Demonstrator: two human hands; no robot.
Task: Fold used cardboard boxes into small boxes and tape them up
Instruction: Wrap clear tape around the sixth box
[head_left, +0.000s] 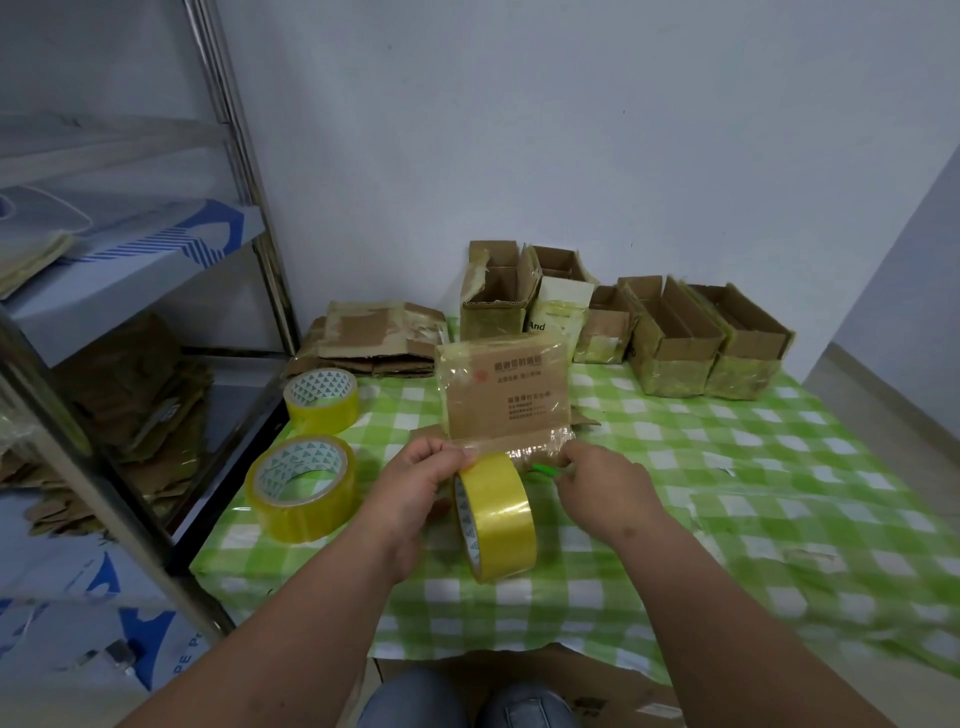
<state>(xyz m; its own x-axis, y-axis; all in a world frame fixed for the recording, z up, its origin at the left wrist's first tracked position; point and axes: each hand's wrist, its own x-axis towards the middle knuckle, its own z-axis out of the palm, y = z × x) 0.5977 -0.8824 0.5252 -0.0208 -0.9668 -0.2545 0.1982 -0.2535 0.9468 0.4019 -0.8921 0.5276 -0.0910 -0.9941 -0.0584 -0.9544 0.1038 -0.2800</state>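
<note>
A small brown cardboard box with printed text stands on the green checked tablecloth in front of me, with shiny tape across its lower edge. My left hand grips a yellow tape roll held on edge, thumb pressing near the box's lower left corner. My right hand pinches a small green cutter at the tape by the box's lower right corner.
Two more yellow tape rolls lie at the left. Flattened cardboard is stacked behind them. Several open taped boxes line the wall. A metal shelf with cardboard stands left.
</note>
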